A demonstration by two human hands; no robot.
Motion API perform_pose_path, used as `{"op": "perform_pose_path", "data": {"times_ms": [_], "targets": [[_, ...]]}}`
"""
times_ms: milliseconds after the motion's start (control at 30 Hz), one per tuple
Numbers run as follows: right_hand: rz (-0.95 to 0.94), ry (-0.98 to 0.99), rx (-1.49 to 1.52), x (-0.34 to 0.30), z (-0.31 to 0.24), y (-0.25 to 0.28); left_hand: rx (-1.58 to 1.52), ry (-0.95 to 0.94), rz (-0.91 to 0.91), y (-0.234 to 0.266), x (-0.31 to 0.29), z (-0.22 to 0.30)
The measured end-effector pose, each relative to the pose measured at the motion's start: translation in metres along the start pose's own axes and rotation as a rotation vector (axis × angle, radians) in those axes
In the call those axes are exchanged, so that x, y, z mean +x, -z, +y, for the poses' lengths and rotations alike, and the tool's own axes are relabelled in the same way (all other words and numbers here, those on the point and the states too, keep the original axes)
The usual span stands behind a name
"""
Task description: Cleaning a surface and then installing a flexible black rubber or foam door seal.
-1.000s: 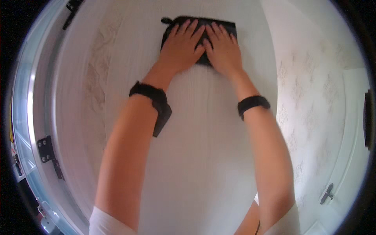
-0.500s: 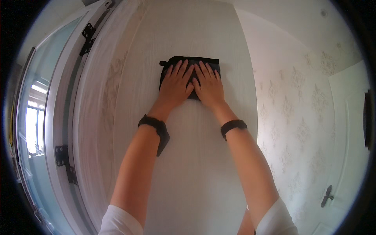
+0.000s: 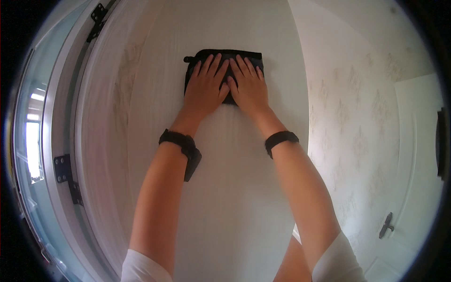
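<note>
"What's that surface (image 3: pixel 230 188) made of, would you say?"

"Something pale and greyish-white, with fine streaks like wood grain running near to far. The wall (image 3: pixel 359 136) on the right is light, patterned with faded brownish motifs, and beyond it a white door (image 3: pixel 423 136) has a dark handle (image 3: pixel 386 225). Over on the left there's bluish glass (image 3: pixel 47 211) in a smooth, pale frame, with a black hinge (image 3: pixel 62 169) screwed on."

"And the black thing?"

"A flat pouch (image 3: pixel 227 52), roughly rectangular, lying toward the far part of the surface, about the middle. Its far left corner is rounded, with a small loop-like tab (image 3: pixel 189 59) poking out beside it. The finish looks matte and dark, with a blacker band along the far edge. Fabric or leather, I can't tell."

"How's the grip?"

"Opened out flat, both sides. The left hand (image 3: pixel 206 87) covers the left half and the right hand (image 3: pixel 250 89) the right, backs up, fingers straight and slightly spread, thumbs angled in close together. They rest on the pouch rather than curl around it. Each wrist wears a black band, and a dark, flat plate (image 3: pixel 192 165) hangs by the left one."
</note>
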State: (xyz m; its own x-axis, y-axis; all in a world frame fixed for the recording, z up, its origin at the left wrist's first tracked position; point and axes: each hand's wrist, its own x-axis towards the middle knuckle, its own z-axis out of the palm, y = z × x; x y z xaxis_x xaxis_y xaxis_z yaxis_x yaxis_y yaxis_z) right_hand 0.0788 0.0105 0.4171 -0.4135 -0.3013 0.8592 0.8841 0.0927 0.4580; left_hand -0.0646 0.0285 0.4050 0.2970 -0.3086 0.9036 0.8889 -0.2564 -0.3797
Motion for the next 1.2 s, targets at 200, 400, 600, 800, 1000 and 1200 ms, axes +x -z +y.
{"op": "perform_pose_path", "data": {"times_ms": [200,400,600,800,1000,1200], "targets": [[0.000,-0.019,0.022,-0.007,-0.003,0.005,-0.016,0.016,0.015,0.004,-0.006,0.009],[-0.008,-0.027,-0.015,-0.008,-0.004,0.016,-0.026,-0.029,0.108,0.013,-0.007,0.012],[-0.014,-0.016,-0.012,-0.010,-0.004,0.022,-0.042,-0.011,0.088,0.023,-0.006,0.019],[-0.032,-0.047,-0.003,-0.016,-0.009,0.024,-0.043,0.000,0.003,0.026,-0.013,0.022],[-0.044,-0.031,0.010,-0.023,-0.010,0.036,-0.063,-0.013,0.008,0.033,-0.021,0.029],[-0.042,-0.032,-0.016,-0.044,-0.020,0.031,-0.046,-0.018,0.024,0.025,-0.040,0.034]]}}
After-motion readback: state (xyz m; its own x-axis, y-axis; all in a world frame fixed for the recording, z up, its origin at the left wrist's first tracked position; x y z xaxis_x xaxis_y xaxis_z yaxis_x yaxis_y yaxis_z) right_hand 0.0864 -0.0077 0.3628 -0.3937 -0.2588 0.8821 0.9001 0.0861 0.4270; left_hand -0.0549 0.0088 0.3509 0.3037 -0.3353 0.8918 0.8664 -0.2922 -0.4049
